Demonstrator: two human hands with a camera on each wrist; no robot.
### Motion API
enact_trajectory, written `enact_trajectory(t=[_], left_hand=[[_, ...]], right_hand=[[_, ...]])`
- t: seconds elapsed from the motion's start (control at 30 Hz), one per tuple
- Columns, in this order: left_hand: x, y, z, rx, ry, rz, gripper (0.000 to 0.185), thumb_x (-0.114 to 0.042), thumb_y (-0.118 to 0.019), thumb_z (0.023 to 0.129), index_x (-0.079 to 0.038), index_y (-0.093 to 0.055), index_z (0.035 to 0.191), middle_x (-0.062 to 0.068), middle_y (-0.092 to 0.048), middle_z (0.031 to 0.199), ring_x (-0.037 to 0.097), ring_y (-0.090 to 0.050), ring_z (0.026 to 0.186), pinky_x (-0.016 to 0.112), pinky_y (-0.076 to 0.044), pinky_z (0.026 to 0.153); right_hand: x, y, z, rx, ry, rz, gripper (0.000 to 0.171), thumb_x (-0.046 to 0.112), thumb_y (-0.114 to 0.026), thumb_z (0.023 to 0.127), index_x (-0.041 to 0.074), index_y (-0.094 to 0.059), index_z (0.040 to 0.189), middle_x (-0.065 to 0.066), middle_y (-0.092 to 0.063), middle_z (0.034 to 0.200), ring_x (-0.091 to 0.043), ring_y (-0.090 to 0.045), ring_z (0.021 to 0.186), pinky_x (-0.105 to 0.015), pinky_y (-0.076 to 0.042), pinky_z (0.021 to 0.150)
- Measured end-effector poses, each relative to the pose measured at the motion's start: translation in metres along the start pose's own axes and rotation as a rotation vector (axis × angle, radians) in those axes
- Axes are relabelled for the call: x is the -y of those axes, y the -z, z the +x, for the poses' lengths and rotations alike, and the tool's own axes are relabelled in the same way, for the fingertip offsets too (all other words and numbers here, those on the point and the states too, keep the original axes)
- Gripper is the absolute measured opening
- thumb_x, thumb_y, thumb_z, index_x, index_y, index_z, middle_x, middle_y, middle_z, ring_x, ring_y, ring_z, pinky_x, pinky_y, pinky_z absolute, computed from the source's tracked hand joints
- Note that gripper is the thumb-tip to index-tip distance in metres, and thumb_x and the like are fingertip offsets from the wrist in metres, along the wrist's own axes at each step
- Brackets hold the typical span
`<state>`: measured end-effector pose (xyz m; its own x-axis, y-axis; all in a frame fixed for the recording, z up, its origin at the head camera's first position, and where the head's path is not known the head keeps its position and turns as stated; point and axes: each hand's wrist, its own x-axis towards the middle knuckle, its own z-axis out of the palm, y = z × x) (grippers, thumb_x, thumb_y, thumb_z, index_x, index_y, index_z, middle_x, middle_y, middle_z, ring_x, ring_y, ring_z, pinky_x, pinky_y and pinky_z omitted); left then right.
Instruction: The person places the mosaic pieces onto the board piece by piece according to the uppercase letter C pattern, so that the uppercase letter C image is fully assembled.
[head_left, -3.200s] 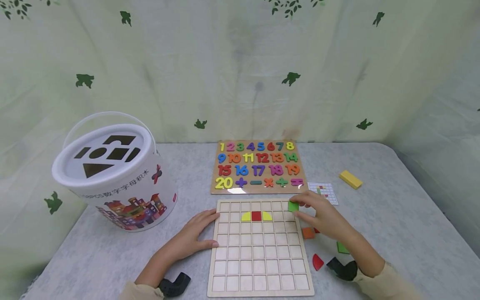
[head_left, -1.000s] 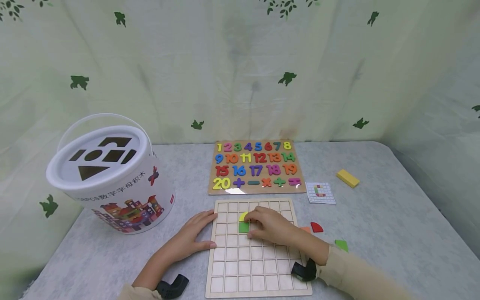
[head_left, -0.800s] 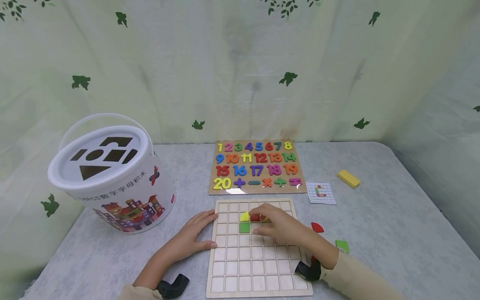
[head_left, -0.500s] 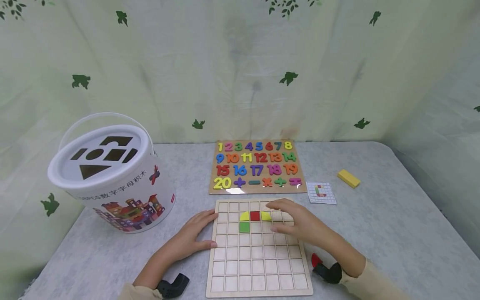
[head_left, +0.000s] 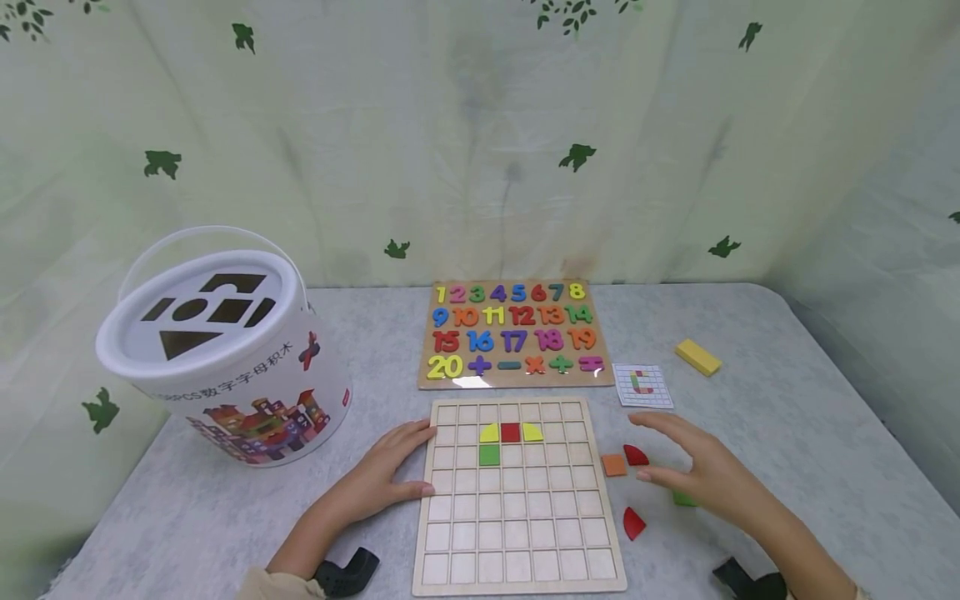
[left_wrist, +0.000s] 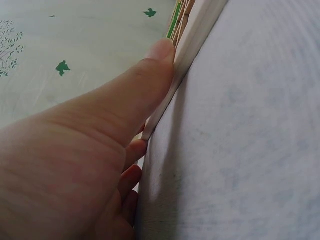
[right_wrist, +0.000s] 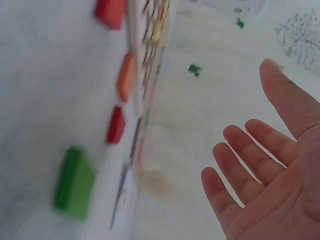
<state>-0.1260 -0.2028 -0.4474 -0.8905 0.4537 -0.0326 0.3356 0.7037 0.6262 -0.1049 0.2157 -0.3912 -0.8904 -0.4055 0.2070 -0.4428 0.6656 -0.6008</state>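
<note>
Right hand [head_left: 701, 467] hovers, grip spread — left hand [head_left: 390, 467] flat, pressing grid board [head_left: 517, 533].

The grey table [head_left: 787, 433] carries grid board [head_left: 517, 542], bucket [head_left: 225, 358], number puzzle [head_left: 513, 333].

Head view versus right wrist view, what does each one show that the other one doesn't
Only the head view shows the white bucket, the number puzzle, the yellow block, the pattern card and the left hand resting against the grid board. Only the right wrist view shows the right hand from the palm side, fingers spread and holding nothing. Both show the orange piece, the loose red pieces and the green piece on the table beside the board.
</note>
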Motion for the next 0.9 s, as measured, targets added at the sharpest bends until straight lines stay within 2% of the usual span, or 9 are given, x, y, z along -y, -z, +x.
enact_trajectory(t=[0.2, 0.4, 0.53, 0.73, 0.9], left_hand=[[-0.001, -0.001, 0.0, 0.006, 0.014, -0.003, 0.082, -0.056, -0.063, 0.073, -0.015, -0.036, 0.139, 0.007, -0.028, 0.143, 0.031, -0.019, 0.131, 0.055, -0.02, 0.1], [-0.001, 0.0, -0.001, 0.002, 0.006, -0.008, 0.081, -0.054, -0.063, 0.073, -0.014, -0.036, 0.138, 0.007, -0.029, 0.143, 0.031, -0.02, 0.131, 0.056, -0.02, 0.1], [-0.001, 0.0, -0.001, 0.0, 0.006, -0.013, 0.081, -0.053, -0.064, 0.073, -0.014, -0.036, 0.138, 0.007, -0.029, 0.143, 0.03, -0.02, 0.131, 0.055, -0.02, 0.1], [0.0, 0.0, -0.001, 0.003, 0.003, -0.015, 0.081, -0.054, -0.063, 0.073, -0.014, -0.036, 0.139, 0.007, -0.028, 0.144, 0.03, -0.02, 0.131, 0.055, -0.02, 0.1], [-0.001, 0.0, -0.001, 0.002, 0.002, -0.017, 0.081, -0.054, -0.063, 0.073, -0.014, -0.036, 0.138, 0.007, -0.028, 0.143, 0.032, -0.019, 0.131, 0.056, -0.02, 0.1]], right_hand=[[-0.022, 0.0, -0.024, 0.025, -0.105, -0.021, 0.063, 0.025, -0.076, 0.07, 0.006, -0.05, 0.124, -0.005, -0.054, 0.119, -0.026, -0.049, 0.107, -0.046, -0.046, 0.081], [-0.035, -0.002, -0.04, 0.104, -0.254, -0.022, 0.062, 0.029, -0.077, 0.068, 0.007, -0.052, 0.121, -0.004, -0.056, 0.115, -0.02, -0.053, 0.096, -0.033, -0.049, 0.078], [-0.041, -0.005, -0.045, 0.149, -0.347, -0.005, 0.057, 0.028, -0.077, 0.069, 0.007, -0.054, 0.117, -0.005, -0.054, 0.112, -0.019, -0.052, 0.096, -0.032, -0.049, 0.08], [-0.045, -0.005, -0.045, 0.132, -0.355, -0.048, 0.035, 0.014, -0.077, 0.069, 0.008, -0.061, 0.099, -0.001, -0.052, 0.099, -0.017, -0.051, 0.091, -0.032, -0.049, 0.078], [-0.041, -0.003, -0.042, 0.108, -0.32, -0.061, 0.03, 0.012, -0.075, 0.071, 0.01, -0.061, 0.098, 0.002, -0.054, 0.094, -0.015, -0.052, 0.087, -0.029, -0.05, 0.075]])
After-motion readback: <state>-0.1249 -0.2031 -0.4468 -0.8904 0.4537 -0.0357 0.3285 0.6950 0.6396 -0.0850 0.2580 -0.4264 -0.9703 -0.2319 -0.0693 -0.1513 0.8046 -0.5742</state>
